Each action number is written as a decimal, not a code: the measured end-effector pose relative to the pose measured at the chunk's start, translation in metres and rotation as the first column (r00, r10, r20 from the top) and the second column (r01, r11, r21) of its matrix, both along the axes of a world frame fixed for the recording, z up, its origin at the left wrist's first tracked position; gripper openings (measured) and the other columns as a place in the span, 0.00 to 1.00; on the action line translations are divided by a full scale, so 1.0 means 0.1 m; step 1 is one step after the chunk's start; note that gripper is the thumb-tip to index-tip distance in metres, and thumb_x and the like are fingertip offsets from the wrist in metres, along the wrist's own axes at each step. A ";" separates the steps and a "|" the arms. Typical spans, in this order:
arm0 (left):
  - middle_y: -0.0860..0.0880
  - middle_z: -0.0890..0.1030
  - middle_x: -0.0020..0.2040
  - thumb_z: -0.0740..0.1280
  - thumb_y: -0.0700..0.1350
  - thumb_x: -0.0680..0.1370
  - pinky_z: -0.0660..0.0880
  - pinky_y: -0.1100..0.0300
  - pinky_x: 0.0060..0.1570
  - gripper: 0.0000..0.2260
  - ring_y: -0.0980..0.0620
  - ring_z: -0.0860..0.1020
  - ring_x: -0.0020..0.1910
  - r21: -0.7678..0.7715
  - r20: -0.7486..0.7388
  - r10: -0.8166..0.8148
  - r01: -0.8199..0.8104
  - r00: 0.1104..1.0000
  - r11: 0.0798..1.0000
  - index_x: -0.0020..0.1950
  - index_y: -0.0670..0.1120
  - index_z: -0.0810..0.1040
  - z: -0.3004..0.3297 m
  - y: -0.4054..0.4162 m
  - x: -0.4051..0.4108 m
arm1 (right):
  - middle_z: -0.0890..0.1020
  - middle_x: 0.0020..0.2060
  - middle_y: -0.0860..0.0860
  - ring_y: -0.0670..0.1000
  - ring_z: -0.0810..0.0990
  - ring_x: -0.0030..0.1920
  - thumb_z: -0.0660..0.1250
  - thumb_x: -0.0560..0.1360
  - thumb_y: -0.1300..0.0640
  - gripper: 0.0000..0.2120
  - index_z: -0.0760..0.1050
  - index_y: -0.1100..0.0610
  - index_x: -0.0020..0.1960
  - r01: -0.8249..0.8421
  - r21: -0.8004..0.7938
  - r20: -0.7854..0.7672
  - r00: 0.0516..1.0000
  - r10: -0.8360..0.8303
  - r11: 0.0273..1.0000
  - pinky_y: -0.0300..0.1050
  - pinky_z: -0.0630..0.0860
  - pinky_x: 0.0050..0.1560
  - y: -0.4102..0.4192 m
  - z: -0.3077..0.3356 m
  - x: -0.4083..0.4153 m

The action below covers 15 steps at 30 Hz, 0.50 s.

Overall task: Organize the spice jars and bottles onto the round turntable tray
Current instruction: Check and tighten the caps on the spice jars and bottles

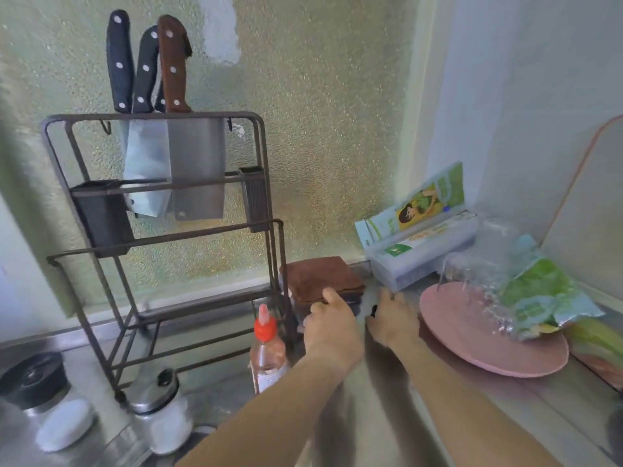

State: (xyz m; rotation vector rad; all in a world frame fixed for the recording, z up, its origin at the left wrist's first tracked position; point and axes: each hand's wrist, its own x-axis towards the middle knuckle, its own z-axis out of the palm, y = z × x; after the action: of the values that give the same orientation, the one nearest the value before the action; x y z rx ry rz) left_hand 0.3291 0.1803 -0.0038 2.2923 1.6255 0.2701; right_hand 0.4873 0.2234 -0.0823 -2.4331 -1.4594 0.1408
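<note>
A squeeze bottle (268,348) with a red cap and reddish contents stands on the steel counter, just left of my left forearm. Two glass jars of white powder stand at the lower left: one with a black lid (50,409), one with a metal lid (161,412). A round pink tray (472,335) lies at the right. My left hand (332,320) has its thumb on top of a stack of brown cloths (320,276) and its fingers curled at the stack's dark front edge. My right hand (392,318) is beside it, fingers spread, with a small black thing at the thumb.
A dark wire rack (161,230) holding three knives stands at the back left against the textured wall. A clear and green plastic bag (526,291) lies on the far part of the tray. A cling-film box (421,237) sits in the back corner.
</note>
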 end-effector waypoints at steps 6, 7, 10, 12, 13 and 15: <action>0.38 0.80 0.65 0.66 0.38 0.79 0.77 0.50 0.63 0.17 0.38 0.80 0.66 0.061 -0.021 0.015 -0.013 1.000 0.998 0.67 0.38 0.73 0.00 0.04 0.00 | 0.82 0.56 0.58 0.60 0.79 0.59 0.70 0.74 0.54 0.12 0.78 0.58 0.55 -0.015 0.110 -0.073 0.997 0.024 0.994 0.50 0.76 0.56 -0.10 0.03 0.05; 0.38 0.81 0.64 0.66 0.38 0.78 0.77 0.50 0.62 0.15 0.38 0.80 0.65 0.060 0.008 0.021 -0.022 1.000 0.998 0.65 0.38 0.75 0.01 0.01 -0.03 | 0.84 0.53 0.57 0.58 0.81 0.56 0.72 0.73 0.54 0.11 0.80 0.58 0.53 -0.010 0.142 -0.137 0.990 0.029 0.990 0.49 0.77 0.53 -0.18 0.09 0.05; 0.39 0.83 0.58 0.71 0.39 0.75 0.79 0.49 0.57 0.12 0.38 0.82 0.60 0.054 0.131 0.029 -0.036 0.991 0.998 0.58 0.39 0.80 0.12 -0.18 -0.16 | 0.85 0.49 0.51 0.54 0.83 0.53 0.79 0.68 0.53 0.14 0.81 0.54 0.51 0.029 0.237 -0.347 0.936 0.057 0.971 0.47 0.79 0.53 -0.49 0.40 -0.01; 0.41 0.85 0.51 0.76 0.42 0.69 0.80 0.52 0.49 0.13 0.40 0.84 0.53 0.038 0.210 0.034 -0.043 0.977 0.998 0.51 0.40 0.82 0.26 -0.33 -0.27 | 0.85 0.48 0.51 0.54 0.84 0.51 0.81 0.65 0.55 0.15 0.79 0.50 0.48 0.082 0.314 -0.505 0.858 0.093 0.946 0.52 0.80 0.56 -0.72 0.67 -0.10; 0.42 0.86 0.46 0.78 0.44 0.66 0.78 0.54 0.42 0.13 0.42 0.85 0.47 0.034 0.259 0.034 -0.044 0.965 0.998 0.47 0.40 0.83 0.33 -0.40 -0.34 | 0.85 0.48 0.53 0.55 0.85 0.50 0.82 0.64 0.56 0.16 0.78 0.50 0.46 0.105 0.350 -0.577 0.807 0.126 0.931 0.54 0.81 0.57 -0.85 0.82 -0.17; 0.47 0.81 0.34 0.79 0.46 0.61 0.71 0.59 0.31 0.13 0.47 0.79 0.33 0.020 0.384 0.029 -0.039 0.923 0.999 0.39 0.39 0.83 0.49 -0.59 -0.51 | 0.85 0.48 0.57 0.59 0.87 0.48 0.83 0.64 0.59 0.17 0.76 0.53 0.46 0.105 0.403 -0.657 0.724 0.208 0.909 0.57 0.82 0.56 -1.12 1.15 -0.35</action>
State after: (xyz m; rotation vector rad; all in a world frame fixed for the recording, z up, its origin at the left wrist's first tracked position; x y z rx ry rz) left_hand 0.2781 0.1214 0.0453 2.0648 1.4644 0.7057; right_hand 0.4520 0.1114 0.0325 -1.6958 -1.0594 0.6161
